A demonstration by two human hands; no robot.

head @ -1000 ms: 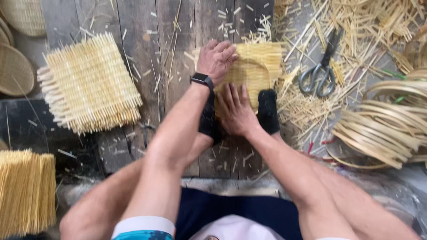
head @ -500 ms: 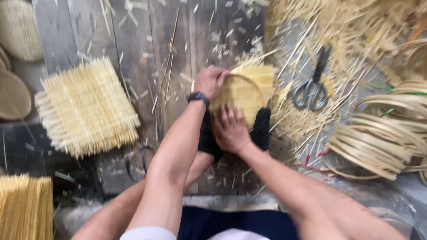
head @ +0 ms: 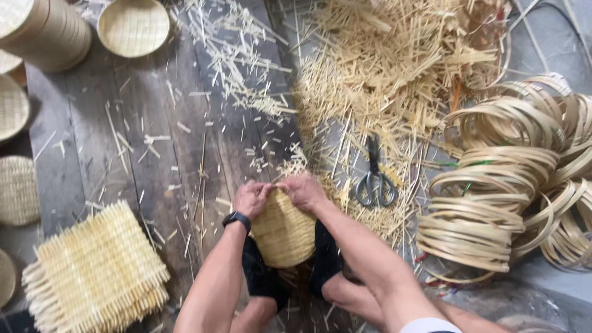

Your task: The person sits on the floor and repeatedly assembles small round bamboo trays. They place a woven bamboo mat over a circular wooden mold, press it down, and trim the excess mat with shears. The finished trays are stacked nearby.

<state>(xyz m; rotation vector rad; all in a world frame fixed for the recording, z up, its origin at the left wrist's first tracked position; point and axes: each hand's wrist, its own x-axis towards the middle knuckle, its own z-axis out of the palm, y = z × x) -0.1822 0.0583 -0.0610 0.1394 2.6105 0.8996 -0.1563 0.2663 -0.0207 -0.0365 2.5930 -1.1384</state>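
Head view: two hands, left hand [head: 251, 198], right hand [head: 302, 191], one woven basket [head: 282, 233].

Your left hand [head: 251, 198] and right hand [head: 302, 190] cover the far rim of the round woven basket [head: 283, 233]; fingertips tuck out of sight behind it. Its lower edge hides betw. your black-socked feet [head: 264, 276]. Scissors [head: 374, 179]: blade tips lost in the straw pile [head: 394, 68]. Stack of square woven mats [head: 95, 274] cut off at bottom edge, bamboo hoops [head: 512, 185] by the right edge, round trays [head: 13, 108] by the left.
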